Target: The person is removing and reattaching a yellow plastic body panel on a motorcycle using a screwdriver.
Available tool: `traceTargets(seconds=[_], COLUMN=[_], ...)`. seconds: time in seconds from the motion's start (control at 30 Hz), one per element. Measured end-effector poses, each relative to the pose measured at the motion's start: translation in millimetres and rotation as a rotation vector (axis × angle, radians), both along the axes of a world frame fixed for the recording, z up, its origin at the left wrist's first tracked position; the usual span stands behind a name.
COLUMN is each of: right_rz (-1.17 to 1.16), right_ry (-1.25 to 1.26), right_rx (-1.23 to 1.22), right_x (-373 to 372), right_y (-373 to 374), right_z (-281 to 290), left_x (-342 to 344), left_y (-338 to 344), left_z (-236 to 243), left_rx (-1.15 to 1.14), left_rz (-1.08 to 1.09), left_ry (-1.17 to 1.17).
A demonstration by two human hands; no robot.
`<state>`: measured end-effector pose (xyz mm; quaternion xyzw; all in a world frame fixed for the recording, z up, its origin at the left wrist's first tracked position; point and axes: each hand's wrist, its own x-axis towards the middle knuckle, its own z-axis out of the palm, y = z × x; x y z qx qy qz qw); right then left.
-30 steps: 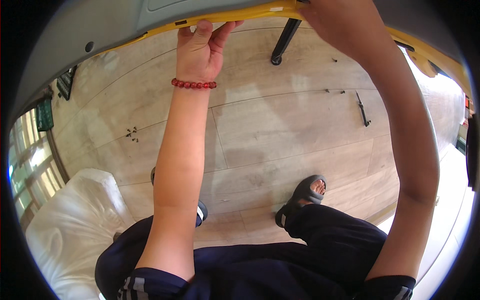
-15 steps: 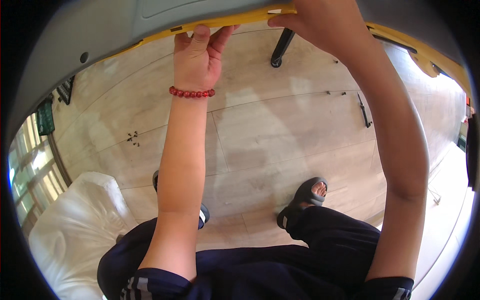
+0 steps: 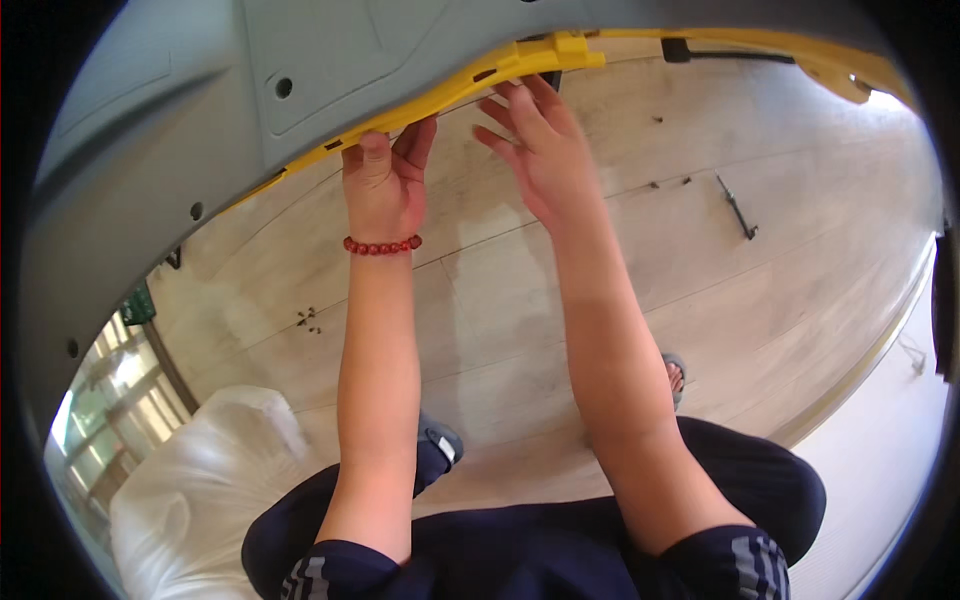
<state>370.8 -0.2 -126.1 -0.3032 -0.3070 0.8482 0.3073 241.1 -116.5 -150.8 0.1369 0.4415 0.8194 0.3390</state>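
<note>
Above left grip [image 3: 386,192], yellow strip [image 3: 440,97], pinched; right grip [image 3: 552,158] half-spread just beneath, contact unclear.

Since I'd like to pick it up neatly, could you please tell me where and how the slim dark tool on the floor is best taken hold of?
Probably by the middle of its shaft, coming from above and pinching across its width: the slim dark tool lies lengthwise on the wooden floor, is long and narrow, and its sides look unobstructed.
</note>
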Motion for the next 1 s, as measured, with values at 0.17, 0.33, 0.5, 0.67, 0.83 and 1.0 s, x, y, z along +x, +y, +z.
traceTargets(seconds=[0.17, 0.33, 0.5, 0.67, 0.83, 1.0], right_rz=[-0.026, -0.160, -0.200, -0.176, -0.140, -0.061], right_ry=[0.198, 0.300, 0.299, 0.296, 0.333, 0.307], right_rx=[-0.048, -0.227, -0.181, -0.173, -0.170, -0.081], right_x=[-35.4, -46.2, -52.9, -50.1, -48.0, -39.2], right_y=[-3.5, -10.3, -14.7, -9.4, -2.4, 3.6], right_z=[-6.2, 1.7, -0.7, -1.7, -0.4, 6.0], left_x=[1.8, 6.1, 4.2, -9.0, -22.8, -25.6], left_y=[-14.9, -10.1, 34.0, 73.6, 67.4, 66.2], left_z=[18.0, 96.9, 164.3, 139.2, 130.2, 121.0], left_rx=[-0.206, -1.122, -0.924, -1.214, -1.087, -1.084], left_rz=[-0.038, -0.262, -0.088, -0.308, -0.326, -0.328], left_ry=[-0.035, 0.158, 1.588, 2.163, 2.220, 2.256])
